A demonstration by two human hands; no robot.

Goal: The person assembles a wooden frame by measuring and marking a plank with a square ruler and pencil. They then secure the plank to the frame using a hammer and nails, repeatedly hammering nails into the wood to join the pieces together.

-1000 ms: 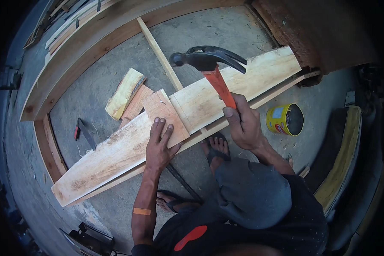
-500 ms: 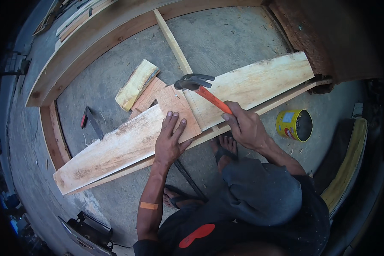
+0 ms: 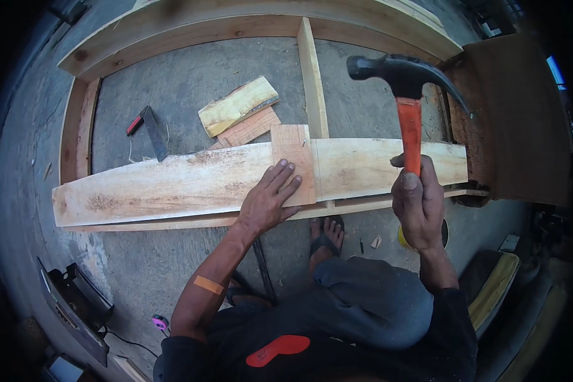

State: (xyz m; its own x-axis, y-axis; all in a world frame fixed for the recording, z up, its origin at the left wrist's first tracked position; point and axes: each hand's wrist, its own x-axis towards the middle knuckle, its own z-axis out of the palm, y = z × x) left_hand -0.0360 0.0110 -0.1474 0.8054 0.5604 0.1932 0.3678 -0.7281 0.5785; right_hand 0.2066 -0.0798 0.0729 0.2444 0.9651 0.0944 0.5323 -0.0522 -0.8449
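My right hand (image 3: 420, 197) is closed round the orange handle of a claw hammer (image 3: 409, 114), held upright with its dark head raised above the work. My left hand (image 3: 267, 197) lies flat, fingers stretched, on a short reddish board (image 3: 293, 143). That board rests crosswise on a long pale plank (image 3: 172, 181). Close to the short board's upper right corner, a nail (image 3: 304, 142) stands up. The plank lies along the near side of a wooden frame (image 3: 235, 223).
Inside the frame are wood offcuts (image 3: 239, 105) and a small square (image 3: 151, 130) with a red-and-black handle. A crosspiece (image 3: 311, 76) runs to the frame's far side. A yellow tub (image 3: 402, 238) stands partly behind my right wrist. A pink tape measure (image 3: 160, 322) lies lower left.
My right hand has lifted the hammer up and away from the nail, to the right. My left hand stays on the short board. The whole view has turned and shifted.
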